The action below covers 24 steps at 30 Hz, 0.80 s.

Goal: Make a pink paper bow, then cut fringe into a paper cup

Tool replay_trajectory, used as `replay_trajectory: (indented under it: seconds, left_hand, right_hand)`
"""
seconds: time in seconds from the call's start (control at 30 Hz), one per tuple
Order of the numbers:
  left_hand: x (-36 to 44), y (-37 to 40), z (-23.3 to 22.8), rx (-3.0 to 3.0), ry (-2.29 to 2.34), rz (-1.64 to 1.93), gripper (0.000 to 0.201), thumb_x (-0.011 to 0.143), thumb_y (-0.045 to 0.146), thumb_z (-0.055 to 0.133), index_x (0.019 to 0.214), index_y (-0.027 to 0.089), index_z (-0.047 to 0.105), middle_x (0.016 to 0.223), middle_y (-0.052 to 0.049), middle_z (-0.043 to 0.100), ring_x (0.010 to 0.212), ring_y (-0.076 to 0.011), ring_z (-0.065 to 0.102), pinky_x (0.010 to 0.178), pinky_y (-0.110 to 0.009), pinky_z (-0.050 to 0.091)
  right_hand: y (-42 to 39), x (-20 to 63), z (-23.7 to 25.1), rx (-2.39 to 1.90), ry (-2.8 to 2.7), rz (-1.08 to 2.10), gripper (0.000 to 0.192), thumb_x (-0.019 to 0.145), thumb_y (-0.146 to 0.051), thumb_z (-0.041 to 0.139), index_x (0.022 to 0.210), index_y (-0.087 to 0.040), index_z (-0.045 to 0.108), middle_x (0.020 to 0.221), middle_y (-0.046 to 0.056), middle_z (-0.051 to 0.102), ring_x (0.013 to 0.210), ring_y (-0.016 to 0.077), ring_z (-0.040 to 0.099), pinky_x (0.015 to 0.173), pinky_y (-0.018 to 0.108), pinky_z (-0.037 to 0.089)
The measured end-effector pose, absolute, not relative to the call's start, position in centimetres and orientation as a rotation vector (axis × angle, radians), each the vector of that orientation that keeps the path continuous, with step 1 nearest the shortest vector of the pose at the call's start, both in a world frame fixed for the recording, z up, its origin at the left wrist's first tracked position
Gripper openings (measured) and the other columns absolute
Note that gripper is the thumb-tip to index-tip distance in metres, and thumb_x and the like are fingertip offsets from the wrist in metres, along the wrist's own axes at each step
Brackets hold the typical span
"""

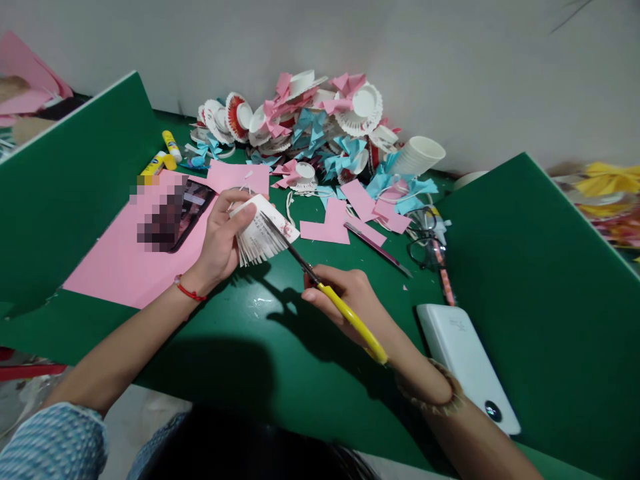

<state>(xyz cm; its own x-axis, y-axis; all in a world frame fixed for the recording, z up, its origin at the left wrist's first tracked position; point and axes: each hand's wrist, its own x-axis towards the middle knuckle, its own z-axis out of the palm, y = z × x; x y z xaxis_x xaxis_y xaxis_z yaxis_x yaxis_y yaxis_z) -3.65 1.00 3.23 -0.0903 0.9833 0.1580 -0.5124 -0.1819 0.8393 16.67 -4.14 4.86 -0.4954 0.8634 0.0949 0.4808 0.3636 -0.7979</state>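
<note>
— What have you got hold of?

— My left hand (220,243) is clasped round a white paper cup (263,235), thumb across its base, the wall already slit into a fringe of thin strips that fan out and down. My right hand (350,303) is closed on the yellow-handled scissors (330,297); their dark blades run up and to the left and meet the cup's fringe.

— And around the cup?

— Just beyond my left hand lies a large pink paper sheet (120,260) on the green table (250,347), with a phone (187,210) resting on it. Further out that way are two yellow glue sticks (167,153). Past the cup, against the wall, there's a heap of finished paper-cup flowers (310,117) with pink and blue bows, and a stack of plain cups (420,157) lying on its side.

— Near the scissors hand?

— Pink paper offcuts (327,223) lie just beyond the blades, then tweezers (380,248) and a pair of glasses (425,240). A white power bank (465,357) sits just beside my right wrist, which wears a beaded bracelet (440,397).
</note>
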Motion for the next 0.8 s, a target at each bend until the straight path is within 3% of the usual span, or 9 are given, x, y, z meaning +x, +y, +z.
replay_trajectory:
  seconds: [0.37, 0.8]
  left_hand:
    - [-3.29, 0.91, 3.01, 0.922, 0.737, 1.565, 0.034, 0.063, 0.037, 0.082, 0.079, 0.021, 0.057, 0.092, 0.0, 0.069, 0.085, -0.0159, 0.067, 0.076, -0.028, 0.053]
    - [-3.27, 0.85, 2.95, 0.911, 0.733, 1.517, 0.035, 0.062, 0.038, 0.082, 0.08, 0.022, 0.057, 0.088, 0.001, 0.073, 0.076, -0.0151, 0.069, 0.066, -0.026, 0.054]
  right_hand:
    - [-4.01, 16.71, 5.05, -1.101, -2.191, 0.969, 0.047, 0.087, -0.062, 0.048, 0.077, -0.017, 0.053, 0.052, -0.007, 0.036, 0.047, 0.0078, 0.026, 0.045, 0.021, 0.024]
    - [-4.0, 16.78, 4.99, -1.106, -2.209, 1.02, 0.049, 0.086, -0.066, 0.045, 0.081, -0.017, 0.052, 0.054, -0.005, 0.044, 0.047, 0.0091, 0.031, 0.047, 0.022, 0.027]
